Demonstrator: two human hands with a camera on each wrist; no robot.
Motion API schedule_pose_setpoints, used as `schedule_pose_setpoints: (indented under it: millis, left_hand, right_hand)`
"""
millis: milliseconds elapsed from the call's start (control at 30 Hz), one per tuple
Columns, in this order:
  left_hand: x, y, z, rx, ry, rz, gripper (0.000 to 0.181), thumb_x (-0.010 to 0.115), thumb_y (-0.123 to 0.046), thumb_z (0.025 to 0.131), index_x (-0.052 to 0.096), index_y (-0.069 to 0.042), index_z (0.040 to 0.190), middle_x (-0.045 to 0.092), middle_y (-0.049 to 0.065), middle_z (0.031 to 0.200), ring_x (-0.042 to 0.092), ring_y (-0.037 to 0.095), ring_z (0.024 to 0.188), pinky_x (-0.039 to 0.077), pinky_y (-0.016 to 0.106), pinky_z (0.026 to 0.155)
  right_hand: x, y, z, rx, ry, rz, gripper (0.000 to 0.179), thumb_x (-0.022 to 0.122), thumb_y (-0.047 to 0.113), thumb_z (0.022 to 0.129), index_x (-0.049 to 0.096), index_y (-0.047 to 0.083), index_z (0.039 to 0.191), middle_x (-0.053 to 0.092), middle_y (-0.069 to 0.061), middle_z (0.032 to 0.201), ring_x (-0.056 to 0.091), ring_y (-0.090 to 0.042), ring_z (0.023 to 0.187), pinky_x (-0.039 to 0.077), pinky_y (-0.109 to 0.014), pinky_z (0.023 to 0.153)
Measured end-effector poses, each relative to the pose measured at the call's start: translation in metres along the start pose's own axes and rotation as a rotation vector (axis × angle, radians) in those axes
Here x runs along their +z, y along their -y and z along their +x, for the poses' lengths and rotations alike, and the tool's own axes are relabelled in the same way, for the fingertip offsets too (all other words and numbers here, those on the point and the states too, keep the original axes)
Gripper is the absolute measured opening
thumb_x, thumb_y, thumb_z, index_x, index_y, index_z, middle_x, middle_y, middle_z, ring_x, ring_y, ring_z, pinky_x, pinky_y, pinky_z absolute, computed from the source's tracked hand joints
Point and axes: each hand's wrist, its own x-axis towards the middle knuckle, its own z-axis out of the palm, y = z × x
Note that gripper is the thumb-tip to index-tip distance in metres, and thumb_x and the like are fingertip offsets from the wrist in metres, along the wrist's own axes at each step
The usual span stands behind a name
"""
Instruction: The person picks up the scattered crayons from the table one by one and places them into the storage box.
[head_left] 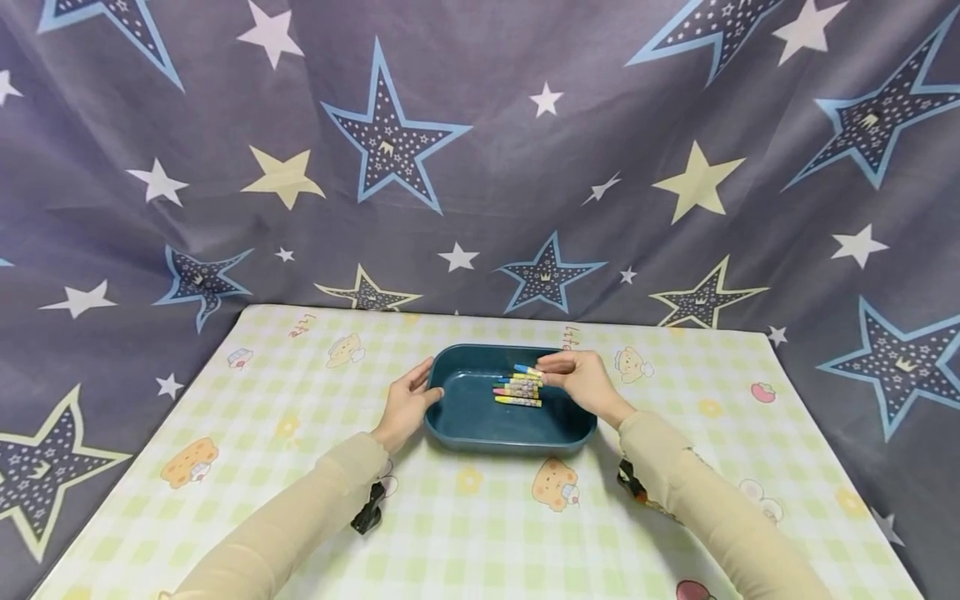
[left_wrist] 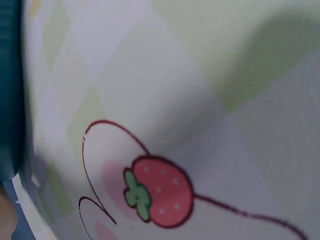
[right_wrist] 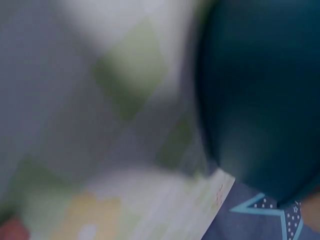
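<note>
Head view: right grip (head_left: 581,382) pinches a crayon (head_left: 528,370), left grip (head_left: 406,405) holds a tray (head_left: 465,408), cloth (head_left: 427,542) reads "life"

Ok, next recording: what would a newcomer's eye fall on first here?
Probably the dark star-printed curtain, filling the background of the head view. Then the deep teal tray, standing on the pale checked tablecloth, its left end gripped by the left hand. Inside, right of the middle, lie bright crayons, with the right hand pinching the farthest.
</note>
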Motion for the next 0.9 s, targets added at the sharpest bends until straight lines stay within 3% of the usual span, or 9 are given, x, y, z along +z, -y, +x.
schedule_pose_setpoints:
  millis: [300,533,900]
  left_hand:
    - [0.000,-0.001,0.000,0.000,0.001,-0.005,0.061,0.058,0.001,0.084,0.038,-0.011,0.140,0.041,0.015,0.141,0.040,0.027,0.130,0.041,0.031,0.103]
    - [0.000,-0.002,-0.001,-0.008,0.013,-0.011,0.060,0.057,0.001,0.085,0.036,-0.010,0.141,0.039,0.015,0.142,0.038,0.027,0.131,0.040,0.030,0.103]
    - [0.000,-0.006,-0.003,-0.026,0.014,-0.025,0.061,0.057,0.002,0.085,0.036,-0.010,0.141,0.040,0.016,0.141,0.040,0.027,0.130,0.041,0.030,0.102]
  right_hand:
    - [0.022,-0.002,0.002,-0.024,0.043,-0.010,0.027,0.071,-0.001,0.075,0.069,-0.002,0.102,0.070,-0.016,0.094,0.068,-0.025,0.086,0.058,-0.027,0.071]
    - [0.034,-0.008,0.004,0.088,0.064,0.068,0.029,0.071,-0.006,0.072,0.068,-0.005,0.101,0.069,-0.020,0.093,0.068,-0.025,0.084,0.059,-0.029,0.068]
    - [0.039,-0.011,0.008,0.170,0.109,-0.029,0.029,0.067,-0.016,0.068,0.071,0.000,0.092,0.071,-0.014,0.085,0.068,-0.021,0.074,0.058,-0.028,0.065]
